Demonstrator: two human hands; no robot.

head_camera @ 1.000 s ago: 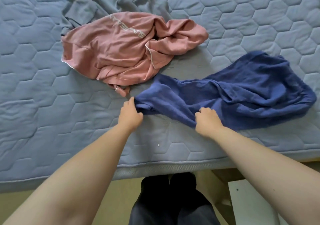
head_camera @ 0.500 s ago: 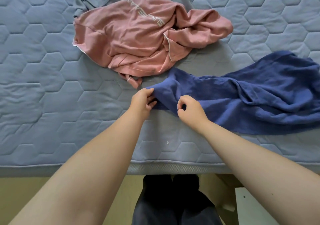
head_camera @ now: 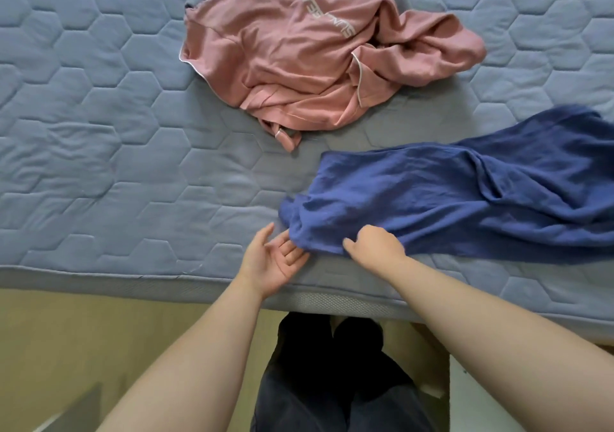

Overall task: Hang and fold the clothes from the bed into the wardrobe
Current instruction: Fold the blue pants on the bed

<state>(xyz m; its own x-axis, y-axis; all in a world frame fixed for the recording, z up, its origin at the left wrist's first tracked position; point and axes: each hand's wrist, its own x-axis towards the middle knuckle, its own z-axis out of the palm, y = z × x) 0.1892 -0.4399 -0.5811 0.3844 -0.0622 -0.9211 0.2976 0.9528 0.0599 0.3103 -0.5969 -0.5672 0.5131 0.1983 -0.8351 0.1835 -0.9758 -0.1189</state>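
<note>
While the right hand (head_camera: 373, 245) clutches the blue garment (head_camera: 465, 205) near the bed (head_camera: 99, 165) edge, the left hand (head_camera: 274, 260) lies released.

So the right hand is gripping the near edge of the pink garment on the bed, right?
No. In the head view the right hand grips the near edge of the blue garment on the bed; the pink garment lies untouched farther back.
</note>
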